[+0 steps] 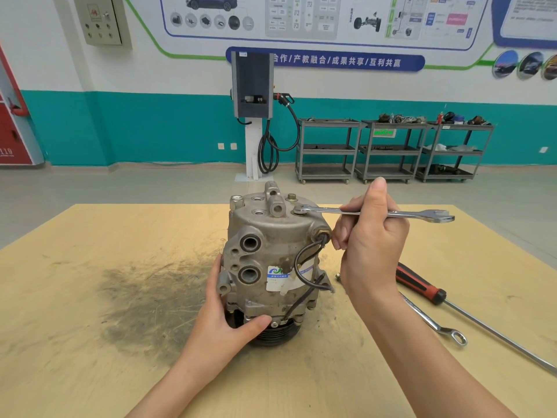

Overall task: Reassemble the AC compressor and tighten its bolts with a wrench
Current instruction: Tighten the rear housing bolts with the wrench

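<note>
The grey cast-aluminium AC compressor (pixel 271 260) stands upright on the plywood table (pixel 90 297), braced by the left hand (pixel 223 321) clasping its base. The right hand (pixel 367 242) grips the silver combination wrench (pixel 376 213); keep its ring end square on the top bolt (pixel 298 210), left of the hand.

A dull grey compressor (pixel 271 260) with a blue-and-white label (pixel 281 279) stands on a tan surface (pixel 90 297) smudged dark grey, near a red-and-black-handled screwdriver (pixel 420 285) and silver wrench (pixel 373 213).
</note>
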`<state>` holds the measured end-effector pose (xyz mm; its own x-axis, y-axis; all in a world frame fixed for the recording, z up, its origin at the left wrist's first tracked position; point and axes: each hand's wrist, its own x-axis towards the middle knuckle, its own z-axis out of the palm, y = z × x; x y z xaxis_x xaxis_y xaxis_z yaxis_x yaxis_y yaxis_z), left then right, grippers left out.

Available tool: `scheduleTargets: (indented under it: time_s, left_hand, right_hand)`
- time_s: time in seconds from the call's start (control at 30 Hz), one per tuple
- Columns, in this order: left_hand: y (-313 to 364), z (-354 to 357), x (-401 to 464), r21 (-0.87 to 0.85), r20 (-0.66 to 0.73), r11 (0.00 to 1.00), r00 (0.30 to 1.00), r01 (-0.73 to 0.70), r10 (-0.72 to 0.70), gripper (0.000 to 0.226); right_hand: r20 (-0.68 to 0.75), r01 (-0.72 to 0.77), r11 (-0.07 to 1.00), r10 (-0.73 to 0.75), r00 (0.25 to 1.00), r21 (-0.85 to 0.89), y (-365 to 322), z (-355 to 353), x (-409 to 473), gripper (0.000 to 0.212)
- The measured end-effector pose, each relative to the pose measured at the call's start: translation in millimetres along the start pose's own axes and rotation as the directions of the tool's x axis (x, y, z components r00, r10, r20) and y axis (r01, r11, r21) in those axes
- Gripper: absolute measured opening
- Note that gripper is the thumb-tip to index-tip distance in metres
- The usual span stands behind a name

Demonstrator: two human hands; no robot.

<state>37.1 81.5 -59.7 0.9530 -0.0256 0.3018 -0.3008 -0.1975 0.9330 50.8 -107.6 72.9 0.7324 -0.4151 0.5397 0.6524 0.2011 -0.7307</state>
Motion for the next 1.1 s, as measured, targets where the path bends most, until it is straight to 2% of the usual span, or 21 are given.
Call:
scheduleTargets:
  time_s: [0.07, 0.17, 0.23, 0.43, 0.6, 0.83, 1.1]
  left_hand:
    - [-0.9, 0.3, 0.1, -0.002, -0.001, 1.000, 1.000, -0.007, 0.007, 0.139]
    - [-3.0, 0.7, 0.2, 0.002, 0.000, 1.000, 1.000, -0.012, 0.012, 0.134]
    - [-3.8, 1.1, 0.6, 0.004, 0.001, 1.000, 1.000, -0.019, 0.019, 0.129]
    - [-2.8, 2.9, 0.5, -0.005, -0.006, 1.000, 1.000, -0.010, 0.010, 0.127]
    - [-2.0, 2.8, 0.5, 0.002, -0.013, 1.000, 1.000, -0.016, 0.016, 0.126]
    - [-2.9, 2.6, 0.3, -0.004, -0.013, 1.000, 1.000, -0.009, 0.009, 0.121]
    - [-2.0, 2.0, 0.9, -0.007, -0.011, 1.000, 1.000, -0.007, 0.007, 0.131]
  right_hand:
    - [-0.007, -0.027, 0.999, 0.027, 1.000, 0.029, 0.1, 0.1, 0.9, 0.056]
    - [-0.027, -0.185, 0.972, 0.191, 0.981, 0.145, 1.1, -1.7, 6.3, 0.064]
    - [-0.010, -0.221, 0.964, 0.225, 0.974, 0.147, 1.1, -3.9, 9.4, 0.065]
    - [0.007, -0.125, 0.991, 0.124, 0.992, 0.043, 0.8, -4.1, 7.9, 0.057]
    - [0.010, 0.029, 0.999, -0.029, 1.000, -0.045, -0.7, -3.4, 2.2, 0.047]
    - [0.024, 0.142, 0.987, -0.141, 0.990, -0.070, -2.2, -1.9, -3.7, 0.044]
    - [0.009, 0.159, 0.983, -0.159, 0.987, -0.089, -3.8, -1.6, -4.4, 0.044]
